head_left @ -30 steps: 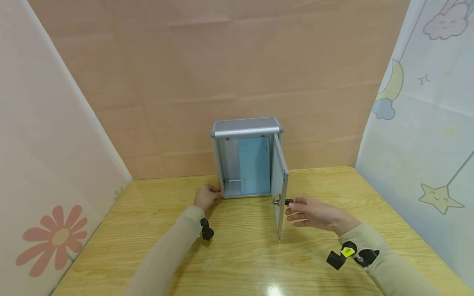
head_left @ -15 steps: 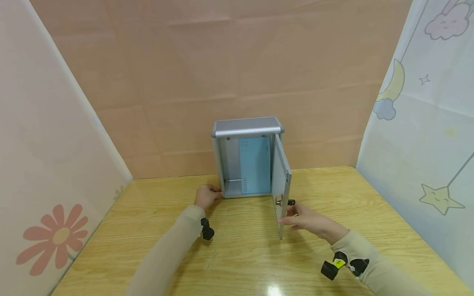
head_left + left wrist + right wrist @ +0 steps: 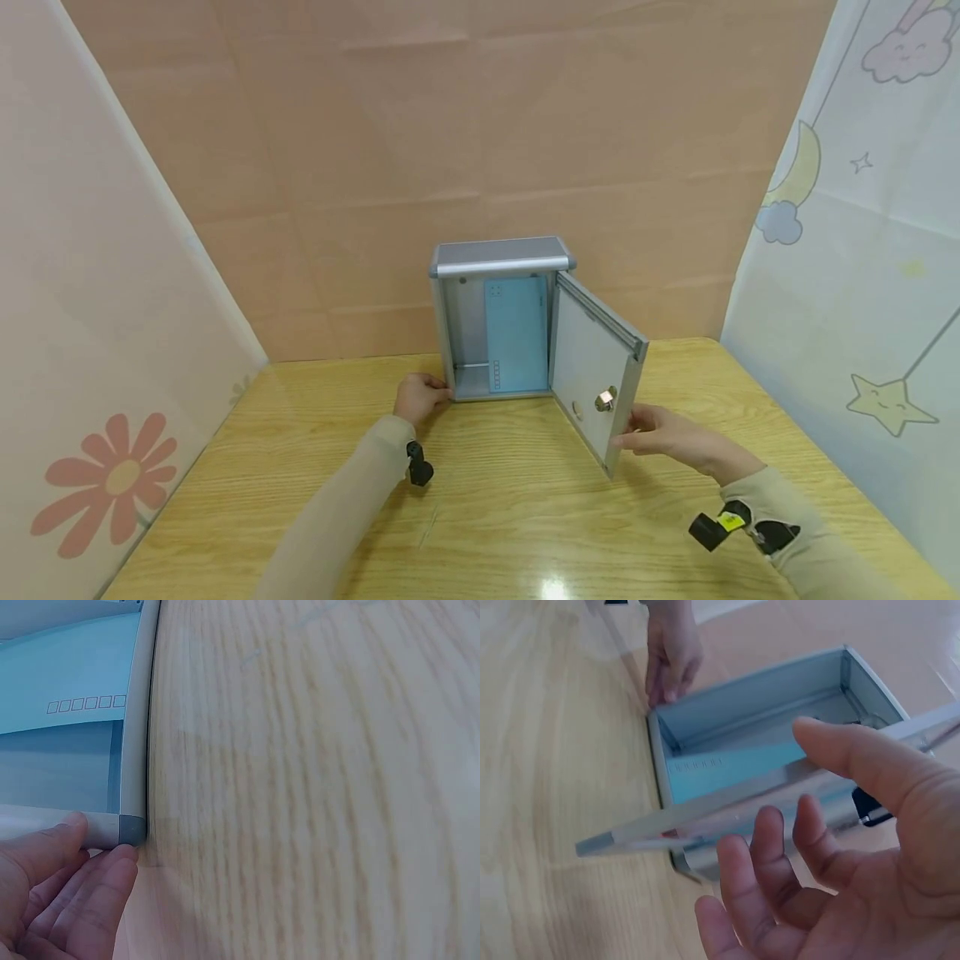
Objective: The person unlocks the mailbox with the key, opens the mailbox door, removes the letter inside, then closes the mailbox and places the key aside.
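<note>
While the head camera looks down over my work, the metal box (image 3: 497, 252) stands upright on the wooden table (image 3: 480, 542), its door (image 3: 588, 358) swung outward from the box's right side. Inside the box, toward its right, a blue envelope (image 3: 517, 333) leans on end. My left hand (image 3: 418, 398) grips the lower left corner of the box; my right hand (image 3: 671, 435), in front and to the right of the box, is at the door's free edge. A metal lock (image 3: 606, 400) shows on the door's inner face, near that hand. Behind the box rises a brown backdrop (image 3: 375, 167); well to its left is a flower-printed panel (image 3: 135, 292), and well to its right a panel with a moon and star (image 3: 847, 292).

From my left wrist, I see my thumb on the front rim of the box and my fingers bent against its outer side, beside the grey corner cap (image 3: 132, 829). A row of small squares (image 3: 86, 703) is printed on the envelope within the box.

From my right wrist, I see my thumb over the door's edge and my fingers loosely bent on its outer side, so I hold the door lightly between them, in front of the box. Whether every fingertip touches it, I cannot tell.
</note>
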`<move>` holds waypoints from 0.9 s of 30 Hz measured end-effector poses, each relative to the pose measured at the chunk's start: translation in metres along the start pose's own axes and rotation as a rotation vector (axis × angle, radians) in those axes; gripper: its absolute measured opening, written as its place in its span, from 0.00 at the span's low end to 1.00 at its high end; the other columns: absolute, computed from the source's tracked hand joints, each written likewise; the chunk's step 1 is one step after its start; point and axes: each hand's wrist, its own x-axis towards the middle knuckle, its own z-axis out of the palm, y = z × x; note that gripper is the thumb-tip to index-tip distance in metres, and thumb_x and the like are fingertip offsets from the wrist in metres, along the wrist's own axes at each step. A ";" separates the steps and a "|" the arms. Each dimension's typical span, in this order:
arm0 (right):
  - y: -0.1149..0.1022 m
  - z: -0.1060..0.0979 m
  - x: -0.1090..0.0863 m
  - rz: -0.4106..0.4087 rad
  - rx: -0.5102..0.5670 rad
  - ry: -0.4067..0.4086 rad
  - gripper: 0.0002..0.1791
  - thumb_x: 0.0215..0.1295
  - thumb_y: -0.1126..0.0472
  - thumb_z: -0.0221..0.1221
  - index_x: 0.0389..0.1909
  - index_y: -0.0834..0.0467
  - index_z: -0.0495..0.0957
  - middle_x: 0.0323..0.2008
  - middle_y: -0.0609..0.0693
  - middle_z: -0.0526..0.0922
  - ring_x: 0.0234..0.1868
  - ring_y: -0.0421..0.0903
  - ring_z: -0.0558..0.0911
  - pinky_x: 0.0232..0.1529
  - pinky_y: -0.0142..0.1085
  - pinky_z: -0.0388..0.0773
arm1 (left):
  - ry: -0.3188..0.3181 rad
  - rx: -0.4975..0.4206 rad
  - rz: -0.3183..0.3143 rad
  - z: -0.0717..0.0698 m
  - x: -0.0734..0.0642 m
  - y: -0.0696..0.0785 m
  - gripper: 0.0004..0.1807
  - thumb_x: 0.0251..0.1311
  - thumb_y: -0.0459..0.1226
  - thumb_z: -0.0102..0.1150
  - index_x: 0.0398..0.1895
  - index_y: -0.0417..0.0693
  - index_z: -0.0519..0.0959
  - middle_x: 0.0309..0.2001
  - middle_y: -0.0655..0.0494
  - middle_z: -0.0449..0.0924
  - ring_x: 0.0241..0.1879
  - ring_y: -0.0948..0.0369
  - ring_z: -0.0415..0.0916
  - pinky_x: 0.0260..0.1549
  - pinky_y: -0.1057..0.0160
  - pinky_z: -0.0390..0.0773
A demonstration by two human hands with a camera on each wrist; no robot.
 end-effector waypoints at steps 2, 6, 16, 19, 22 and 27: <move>0.003 -0.008 -0.004 -0.007 -0.015 -0.002 0.29 0.70 0.59 0.55 0.62 0.75 0.61 0.48 0.60 0.74 0.49 0.46 0.75 0.50 0.44 0.73 | 0.002 0.003 0.003 0.000 -0.001 0.001 0.09 0.53 0.32 0.70 0.34 0.33 0.83 0.31 0.45 0.84 0.30 0.54 0.83 0.28 0.62 0.82; 0.010 -0.023 -0.009 0.012 0.003 0.009 0.31 0.71 0.59 0.54 0.65 0.76 0.58 0.52 0.59 0.74 0.51 0.42 0.76 0.53 0.46 0.74 | 0.003 0.012 0.001 -0.001 -0.001 0.002 0.09 0.53 0.32 0.70 0.33 0.34 0.83 0.31 0.45 0.84 0.29 0.55 0.83 0.27 0.62 0.82; 0.034 -0.045 -0.017 -0.006 0.225 0.019 0.26 0.74 0.62 0.49 0.69 0.62 0.59 0.53 0.34 0.76 0.54 0.32 0.77 0.54 0.29 0.74 | 0.006 0.020 0.008 0.000 0.003 -0.003 0.09 0.52 0.33 0.71 0.32 0.35 0.84 0.31 0.46 0.85 0.25 0.61 0.81 0.25 0.65 0.80; 0.038 -0.048 -0.018 -0.036 0.262 0.019 0.19 0.75 0.63 0.47 0.64 0.54 0.65 0.52 0.36 0.77 0.53 0.34 0.77 0.53 0.28 0.74 | 0.004 0.016 0.001 0.001 0.004 -0.003 0.09 0.52 0.33 0.71 0.32 0.35 0.84 0.31 0.47 0.85 0.26 0.61 0.81 0.25 0.65 0.80; 0.040 -0.051 -0.019 -0.028 0.274 0.037 0.15 0.75 0.63 0.47 0.60 0.52 0.66 0.52 0.38 0.76 0.53 0.34 0.78 0.53 0.28 0.75 | 0.004 0.007 -0.009 0.000 0.004 -0.002 0.09 0.52 0.33 0.70 0.33 0.35 0.84 0.32 0.46 0.85 0.26 0.60 0.81 0.27 0.63 0.82; 0.039 -0.052 -0.020 -0.002 0.295 0.065 0.11 0.76 0.62 0.47 0.56 0.52 0.67 0.50 0.39 0.75 0.52 0.33 0.78 0.53 0.28 0.75 | -0.001 -0.008 -0.009 0.000 0.003 -0.002 0.09 0.53 0.32 0.70 0.34 0.34 0.83 0.34 0.44 0.84 0.29 0.57 0.83 0.31 0.59 0.83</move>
